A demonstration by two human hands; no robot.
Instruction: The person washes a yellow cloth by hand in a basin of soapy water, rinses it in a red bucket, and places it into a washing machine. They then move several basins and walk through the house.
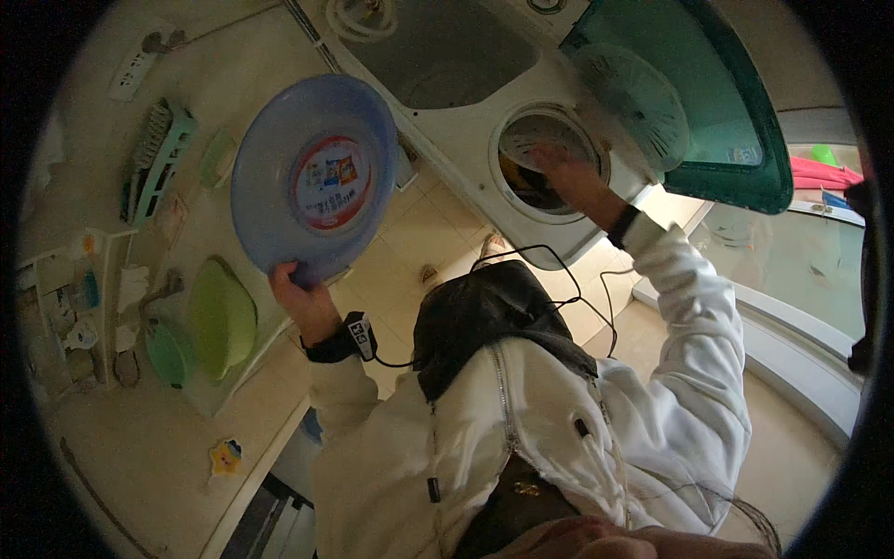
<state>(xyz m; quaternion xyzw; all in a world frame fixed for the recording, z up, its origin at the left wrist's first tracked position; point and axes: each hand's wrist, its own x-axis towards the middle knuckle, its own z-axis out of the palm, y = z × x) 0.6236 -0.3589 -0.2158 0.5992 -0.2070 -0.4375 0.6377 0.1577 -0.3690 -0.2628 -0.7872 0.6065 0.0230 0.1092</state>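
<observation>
My left hand (305,297) grips the rim of a blue plastic basin (272,175), which is tilted up with its inside and a round printed label facing me. On the right, my right hand (569,175) is over the round spin tub (548,115) of a twin-tub washing machine, at a translucent perforated disc (520,143) in its opening. Dark and yellowish fabric (534,185) lies in the tub below. The hand is blurred, so whether its fingers hold the disc cannot be told. A raised teal lid (740,91) stands behind the tub.
The larger wash tub (447,56) lies open, with a coiled pale hose (360,35) at its far edge. Green basins (223,318), a green rack (164,164) and a white shelf (112,307) are at the left. Black cables (580,300) loop before my body. A glass panel (782,258) stands right.
</observation>
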